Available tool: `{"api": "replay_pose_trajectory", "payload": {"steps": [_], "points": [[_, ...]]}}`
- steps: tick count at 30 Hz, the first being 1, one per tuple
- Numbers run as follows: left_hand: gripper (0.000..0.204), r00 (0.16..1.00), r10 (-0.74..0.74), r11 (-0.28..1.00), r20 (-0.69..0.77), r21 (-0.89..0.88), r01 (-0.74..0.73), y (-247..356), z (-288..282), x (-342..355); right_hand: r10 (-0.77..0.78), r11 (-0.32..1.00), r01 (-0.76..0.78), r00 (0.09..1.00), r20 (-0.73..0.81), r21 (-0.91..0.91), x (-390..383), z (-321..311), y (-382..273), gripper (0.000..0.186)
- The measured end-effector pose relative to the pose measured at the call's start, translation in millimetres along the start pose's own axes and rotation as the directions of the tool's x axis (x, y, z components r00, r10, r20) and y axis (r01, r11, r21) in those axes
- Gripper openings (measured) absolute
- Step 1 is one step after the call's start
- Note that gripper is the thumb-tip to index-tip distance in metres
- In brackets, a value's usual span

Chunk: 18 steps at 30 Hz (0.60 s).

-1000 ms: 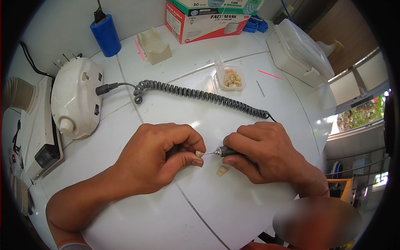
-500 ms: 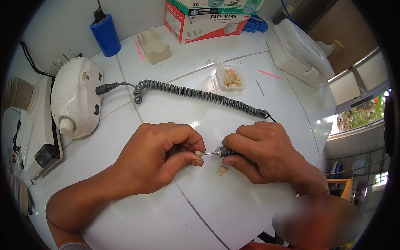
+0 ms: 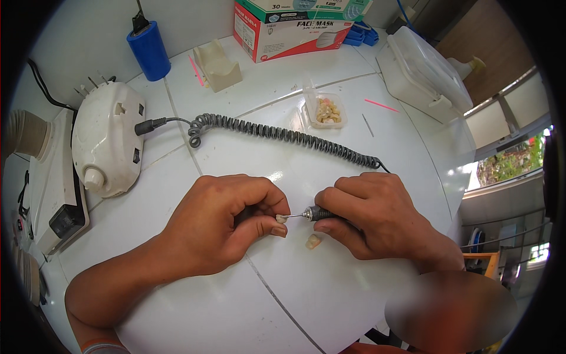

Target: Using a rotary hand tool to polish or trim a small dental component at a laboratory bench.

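**Fingers point(image 3: 272, 194) clamped on a small pale piece point(image 3: 281, 219), thin metal bit point(image 3: 295, 215) against it**

From where I stand, the left hand point(image 3: 221, 217) has the piece nipped between thumb and index finger over the white tabletop point(image 3: 206, 307), with only its right end poking out. The right hand point(image 3: 374, 215) is wrapped round a dark handpiece point(image 3: 319, 213), thumb and fingers closed on it, and the bit points left and seems to meet the piece's exposed edge. Whether it is spinning, I can't tell.

Doing this well, I'd say, comes down to steadiness. So little of the piece shows that the bit sits close to the left thumb, so I'd want the pinch drawn back as far as a firm grip allows. A light touch should serve better than a push, since something so small could twist or shoot loose. Bracing both hands on the table would calm any wobble, and turning the piece looks safer than swinging the tool.

Behind the hands, the coiled cord point(image 3: 283, 135) runs from the white control box point(image 3: 109, 141) and looks slack enough not to tug. A second pale piece point(image 3: 312, 241) lies near the right thumb, worth guarding from a stray knock.
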<state>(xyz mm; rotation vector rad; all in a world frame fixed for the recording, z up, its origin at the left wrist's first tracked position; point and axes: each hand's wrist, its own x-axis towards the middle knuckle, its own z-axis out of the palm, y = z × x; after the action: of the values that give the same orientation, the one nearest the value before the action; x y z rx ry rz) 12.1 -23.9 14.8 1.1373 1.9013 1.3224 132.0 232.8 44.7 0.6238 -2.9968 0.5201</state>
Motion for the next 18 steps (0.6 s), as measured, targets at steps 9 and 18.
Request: {"api": "replay_pose_trajectory", "payload": {"steps": [9,18], "points": [[0.007,1.000,-0.007,1.000,0.007,0.004,0.007,1.4,-0.6,0.1,0.004,1.000,-0.004,1.000,-0.003,-0.002,-0.2,1.8,0.6,0.024],[0.007,1.000,-0.004,1.000,-0.002,-0.009,0.004,1.3,-0.4,-0.5,0.007,1.000,-0.007,1.000,0.004,-0.005,0.2,0.4,-0.3,0.024]]}}
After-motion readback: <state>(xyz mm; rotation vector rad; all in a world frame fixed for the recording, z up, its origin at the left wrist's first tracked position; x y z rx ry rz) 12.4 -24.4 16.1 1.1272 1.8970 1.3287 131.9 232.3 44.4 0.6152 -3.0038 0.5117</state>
